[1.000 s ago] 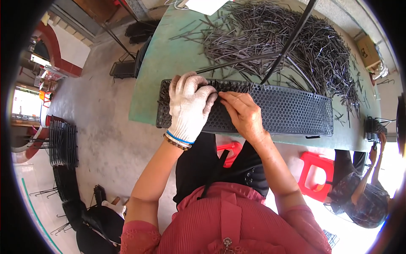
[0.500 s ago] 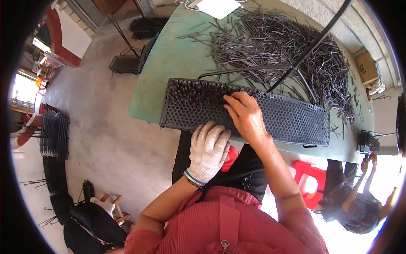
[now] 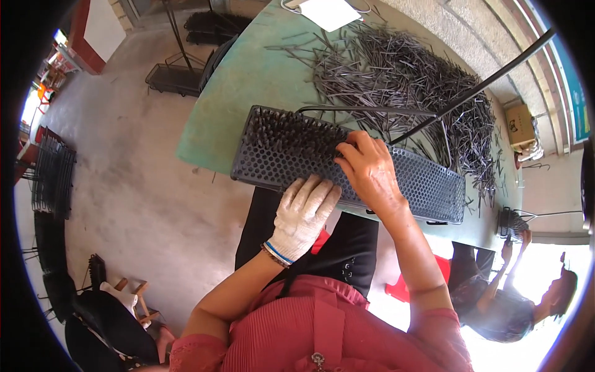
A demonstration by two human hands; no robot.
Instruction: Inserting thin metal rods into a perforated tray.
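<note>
A long black perforated board [image 3: 427,186] lies along the near edge of a green table [image 3: 248,80]; its left part is filled with upright dark metal pins [image 3: 282,133]. My bare right hand [image 3: 369,170] rests on top of the board, fingers bent, with the tips at the edge of the filled area; anything in its grasp is hidden. My left hand [image 3: 304,214], in a white glove, lies against the board's near side with its fingers stretched out. A large heap of loose pins [image 3: 409,68] covers the table behind the board.
A long black rod [image 3: 477,90] slants from the upper right down to the board. A white sheet [image 3: 328,12] lies at the far table end. Wire racks [image 3: 52,173] stand on the floor at left. Another person [image 3: 514,304] sits at the lower right, near a red stool [image 3: 443,273].
My gloved left hand came off the top of the board and dropped to its near side. The right hand stayed at the same spot on the board.
</note>
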